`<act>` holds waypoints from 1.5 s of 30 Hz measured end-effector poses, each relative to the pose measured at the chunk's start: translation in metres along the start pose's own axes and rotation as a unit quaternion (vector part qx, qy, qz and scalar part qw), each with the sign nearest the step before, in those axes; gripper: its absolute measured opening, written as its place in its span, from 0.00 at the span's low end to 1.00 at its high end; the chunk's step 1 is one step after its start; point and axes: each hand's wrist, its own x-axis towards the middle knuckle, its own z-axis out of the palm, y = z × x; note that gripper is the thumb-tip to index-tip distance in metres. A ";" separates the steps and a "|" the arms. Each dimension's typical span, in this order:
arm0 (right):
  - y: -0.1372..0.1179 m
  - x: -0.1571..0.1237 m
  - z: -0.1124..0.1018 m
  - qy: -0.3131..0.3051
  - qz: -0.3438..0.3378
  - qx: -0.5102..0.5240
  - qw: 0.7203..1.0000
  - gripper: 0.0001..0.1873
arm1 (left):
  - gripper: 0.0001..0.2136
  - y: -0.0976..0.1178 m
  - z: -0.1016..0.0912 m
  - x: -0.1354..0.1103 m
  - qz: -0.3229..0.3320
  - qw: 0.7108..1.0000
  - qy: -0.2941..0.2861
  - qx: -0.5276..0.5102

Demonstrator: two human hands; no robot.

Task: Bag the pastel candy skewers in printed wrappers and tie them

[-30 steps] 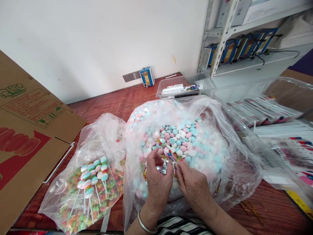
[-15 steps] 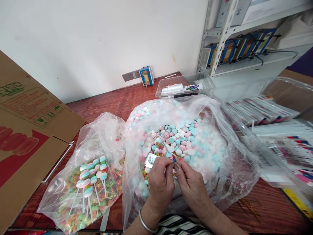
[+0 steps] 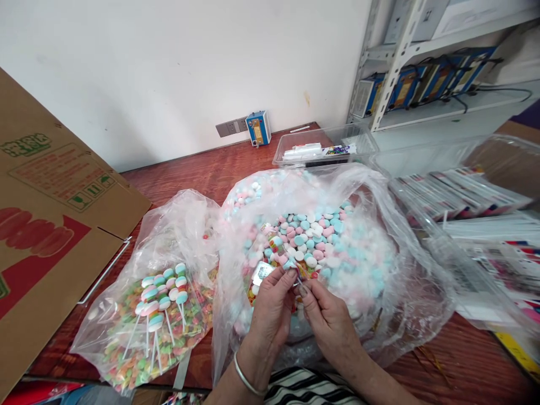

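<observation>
A large clear plastic bag lies open on the wooden table, full of pink, blue and white round candies. Over its near edge, my left hand and my right hand meet, fingers pinched together on a candy lollipop in a clear printed wrapper. The lollipop points up and left over the candy heap. A silver bangle circles my left wrist. A second, smaller clear bag to the left holds several wrapped lollipops on white sticks.
A big cardboard box leans at the left. A clear plastic tub stands behind the candy bag. Clear trays with printed wrappers fill the right side. A metal shelf and a blue device stand against the wall.
My hands have shifted slightly up and turned the wrapped lollipop, so its white label end now shows at the left. The view has moved a little.
</observation>
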 end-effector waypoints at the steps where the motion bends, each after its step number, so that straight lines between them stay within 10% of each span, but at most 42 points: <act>1: 0.000 -0.001 0.001 -0.004 0.004 0.003 1.000 0.14 | 0.09 -0.001 0.000 0.000 -0.004 1.000 0.008 -0.010; 18: 0.013 0.012 -0.016 0.062 -0.079 -0.136 0.986 0.09 | 0.09 -0.014 -0.004 -0.001 0.002 0.997 0.013 0.076; 33: 0.009 0.020 -0.021 -0.074 0.041 -0.018 0.996 0.12 | 0.05 -0.024 0.007 0.014 -0.052 0.979 0.083 -0.177; 41: 0.018 0.024 -0.027 -0.100 0.138 0.093 0.981 0.12 | 0.10 -0.023 0.006 0.008 -0.071 0.994 -0.062 -0.063; 45: 0.014 0.021 -0.030 -0.057 0.114 0.065 0.990 0.09 | 0.10 -0.019 0.003 0.012 -0.029 0.999 -0.019 -0.020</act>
